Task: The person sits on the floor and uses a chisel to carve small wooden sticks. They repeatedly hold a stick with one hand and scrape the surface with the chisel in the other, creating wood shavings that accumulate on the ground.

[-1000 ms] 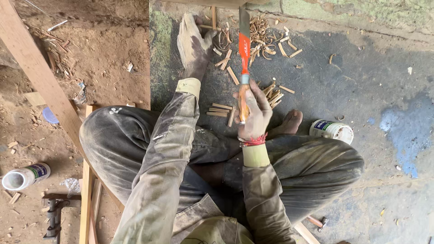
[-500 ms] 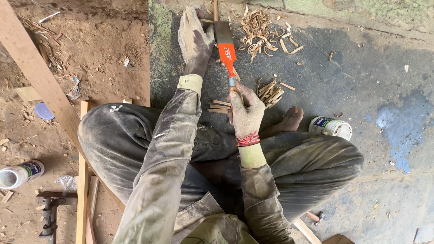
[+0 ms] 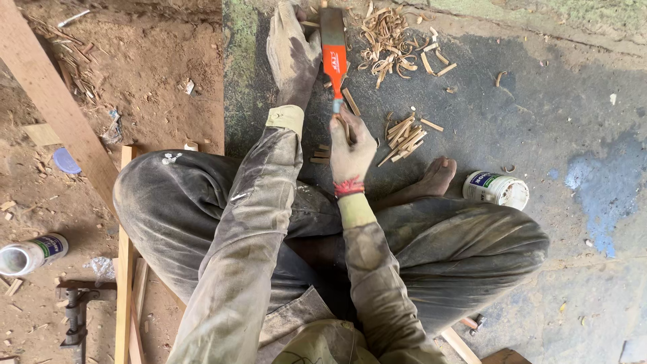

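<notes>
The person sits cross-legged on the floor (image 3: 539, 108), in dirty grey trousers and long sleeves. A bare foot (image 3: 437, 176) shows from under the right knee, and just beside it a small white tub (image 3: 497, 189) lies on its side. On the left side, a white bottle (image 3: 30, 253) lies on the sandy ground, a dark metal tool (image 3: 75, 311) is near it, and thin wooden slats (image 3: 124, 269) run along the left leg. A wide plank (image 3: 50, 94) goes diagonally across the upper left corner.

In the middle, the right hand (image 3: 352, 147) is clenched around the handle of a chisel (image 3: 333, 57); a red band is at this wrist. The chisel has an orange body and points away from the person, with its far end at the top edge of the view. Right of this hand, a small heap of short sticks (image 3: 404, 138) lies on the floor, and some more short pieces are just left of the wrist.

Further away, the left hand (image 3: 291, 50), in a dirty glove, is stretched forward and lies just beside the chisel, on its left. The fingers reach the top edge of the view, so I cannot tell if they grasp something there. Right of the chisel's far end, curled shavings (image 3: 387, 37) are scattered on the dark floor.
</notes>
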